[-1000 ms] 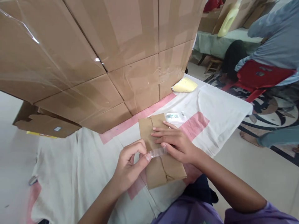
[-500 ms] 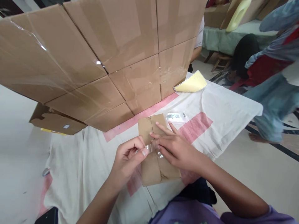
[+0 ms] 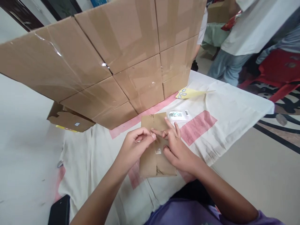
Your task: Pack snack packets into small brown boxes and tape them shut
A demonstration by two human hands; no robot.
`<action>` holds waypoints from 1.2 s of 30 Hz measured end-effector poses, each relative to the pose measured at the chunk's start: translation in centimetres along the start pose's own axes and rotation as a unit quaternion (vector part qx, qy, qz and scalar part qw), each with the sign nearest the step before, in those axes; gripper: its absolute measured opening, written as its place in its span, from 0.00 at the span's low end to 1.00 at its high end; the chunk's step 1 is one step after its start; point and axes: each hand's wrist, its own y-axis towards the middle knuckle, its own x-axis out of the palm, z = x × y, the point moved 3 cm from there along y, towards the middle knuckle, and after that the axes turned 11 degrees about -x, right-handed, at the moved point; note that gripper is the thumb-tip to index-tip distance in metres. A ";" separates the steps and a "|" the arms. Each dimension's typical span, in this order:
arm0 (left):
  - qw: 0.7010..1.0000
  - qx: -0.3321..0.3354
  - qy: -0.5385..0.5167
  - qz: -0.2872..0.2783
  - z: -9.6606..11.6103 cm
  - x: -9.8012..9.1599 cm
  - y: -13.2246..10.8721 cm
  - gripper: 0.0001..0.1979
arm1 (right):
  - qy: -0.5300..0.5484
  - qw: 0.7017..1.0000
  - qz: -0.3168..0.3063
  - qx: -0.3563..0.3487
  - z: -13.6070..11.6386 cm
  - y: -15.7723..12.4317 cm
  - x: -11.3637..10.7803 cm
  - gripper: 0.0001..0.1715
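A small brown cardboard box (image 3: 147, 165) lies in front of me, its top flaps meeting along a middle seam. A short piece of clear tape (image 3: 158, 151) sticks across that seam. Above the box, my left hand (image 3: 138, 142) is closed in a pinch; the strip of clear tape it held barely shows at the fingertips. My right hand (image 3: 178, 148) rests over the box's right side with fingers apart. Its index finger reaches to the left fingertips. Beyond the box is a white tape dispenser (image 3: 178, 116), which neither hand touches.
A wall of stacked, taped cartons (image 3: 138, 78) rises behind the box. A curled yellow sheet (image 3: 189, 93) lies by its right end. An opened carton (image 3: 72, 120) sits left, a black phone (image 3: 59, 211) near the front-left edge. A person in a white shirt (image 3: 253, 28) stands at right.
My left hand has moved up and slightly right, nearer the right fingertips. The strip stretched between my hands no longer shows clearly. My view has shifted, and a person in white has come into sight.
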 end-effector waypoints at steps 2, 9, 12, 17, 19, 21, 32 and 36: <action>0.999 -0.027 0.019 0.017 -0.9 -0.1 0.1 0.17 | 0.002 1.000 -0.005 -0.001 0.0 -0.1 0.0 0.22; 0.998 -0.050 0.017 0.023 -1.3 0.0 -1.0 0.23 | 0.029 1.000 0.003 -0.007 0.0 0.0 -0.2 0.23; 0.998 -0.055 0.005 0.016 -0.9 0.4 -0.9 0.23 | 0.041 0.999 0.010 -0.005 0.1 0.1 -0.3 0.23; 0.998 -0.059 0.011 0.036 -0.9 0.8 -0.1 0.24 | 0.051 0.998 0.022 -0.011 0.2 0.0 -0.2 0.24; 0.997 -0.057 0.010 0.048 -1.1 1.1 0.0 0.24 | 0.054 0.998 0.027 -0.018 0.3 0.0 -0.1 0.25; 0.996 -0.055 0.003 0.069 -1.2 1.4 0.0 0.24 | 0.061 0.997 0.035 -0.019 0.3 0.1 0.0 0.25; 0.982 -0.054 0.048 0.172 -2.2 2.2 -1.0 0.24 | 0.100 0.992 0.079 -0.001 0.5 0.1 0.6 0.22; 0.974 -0.037 0.093 0.204 -2.2 2.3 -1.0 0.23 | 0.120 0.989 0.088 0.007 0.6 0.1 0.4 0.18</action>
